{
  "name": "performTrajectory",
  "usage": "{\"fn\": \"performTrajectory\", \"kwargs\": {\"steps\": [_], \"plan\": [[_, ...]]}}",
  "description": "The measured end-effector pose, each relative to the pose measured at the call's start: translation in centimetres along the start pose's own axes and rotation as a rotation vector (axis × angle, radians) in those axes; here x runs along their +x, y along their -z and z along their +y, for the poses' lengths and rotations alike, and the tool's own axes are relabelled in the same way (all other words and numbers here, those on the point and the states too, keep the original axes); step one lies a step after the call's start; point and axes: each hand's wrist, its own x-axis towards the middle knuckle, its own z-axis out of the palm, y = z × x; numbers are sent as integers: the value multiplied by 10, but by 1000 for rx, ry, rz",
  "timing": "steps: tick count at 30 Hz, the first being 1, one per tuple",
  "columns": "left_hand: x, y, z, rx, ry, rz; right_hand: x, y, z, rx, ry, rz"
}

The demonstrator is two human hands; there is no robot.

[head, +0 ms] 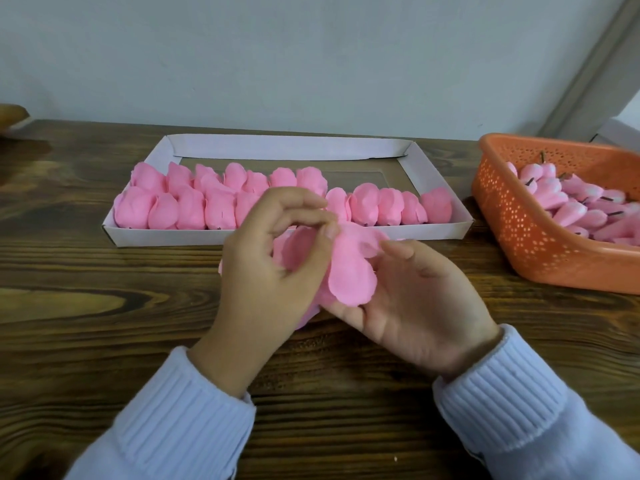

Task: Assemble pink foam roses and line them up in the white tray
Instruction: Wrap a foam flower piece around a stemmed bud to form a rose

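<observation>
At the near middle of a wood-grain bench (104, 306), a person in pale ribbed sleeves (180, 417) works a cluster of pink foam petals (349, 271) just in front of the white tray (287, 147). The left hand (273, 258) pinches an upper petal edge between thumb and fingertips. The right hand (415, 299) lies palm up beneath, fingers spread and relaxed, cradling the cluster. Behind the hands, finished roses (194, 209) fill the tray's near row from end to end, with a second, shorter row behind it on the left; the tray's far right part is bare. Just beyond the tray's right end, an orange perforated basket (526, 237) holds pink buds (581, 209) with short dark stems. The petals look featherlight, thin and soft, bending where they are touched. They would likely crease or tear under a hard squeeze, so the safer hold appears to be at the base where the layers meet, with only a light pinch at the edges. No brand, label or legible writing shows on tray, basket or foam.
</observation>
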Motion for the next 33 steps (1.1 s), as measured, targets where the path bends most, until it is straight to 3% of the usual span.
{"fn": "performTrajectory", "kwargs": {"steps": [8,17,20,24,28,31,33], "plan": [[-5,-7,3,-3,51,-143,1,-2,7,-148,-31,-42],[-7,-8,4,97,69,-164,-1,1,6,-184,-94,-120],[-9,-10,1,106,128,-156,1,-1,9,-247,-55,-75],[-12,-12,-2,122,148,-157,4,2,12,-361,98,138],[-11,-13,-2,112,147,-167,-2,2,10,-849,413,308],[-11,-14,-3,116,149,-188,-1,-1,9,-943,721,338],[-11,-15,-1,65,186,-235,-1,-1,10,-990,787,352]]}}
